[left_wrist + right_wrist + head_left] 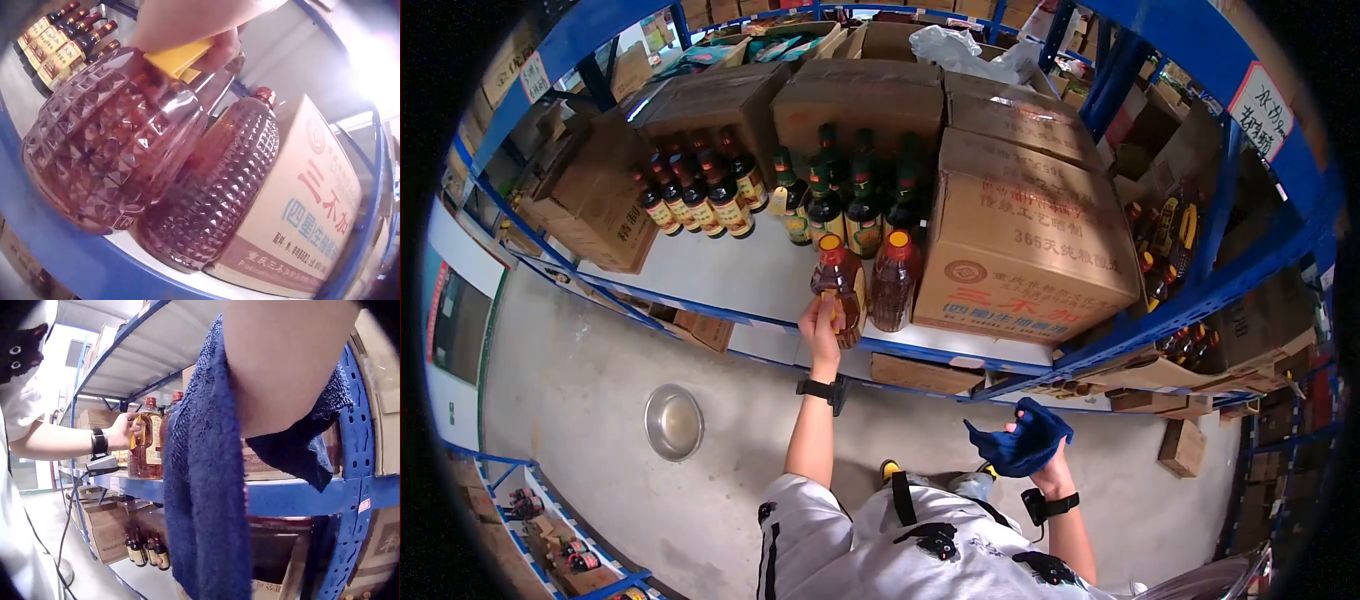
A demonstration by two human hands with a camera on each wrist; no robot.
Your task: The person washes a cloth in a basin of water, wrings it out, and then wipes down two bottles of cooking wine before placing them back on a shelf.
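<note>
My left hand (818, 328) grips the yellow handle (178, 57) of a large clear bottle (106, 144) filled with reddish-brown liquid. The bottle has a faceted surface and a red and yellow cap, and it stands at the front edge of the shelf. Beside it on the right is a matching bottle (895, 285), close to a big carton. My right hand (1055, 472) holds a dark blue towel (1028, 438) in front of the shelf, over the floor. In the right wrist view the towel (203, 475) hangs down in folds, and most of the fingers are hidden.
Small dark bottles (700, 195) and green-capped bottles (862, 215) stand farther back on the white shelf (710, 275). A large carton (1025, 245) borders the right side, next to a blue upright (356, 444). A metal basin (674, 423) sits on the floor.
</note>
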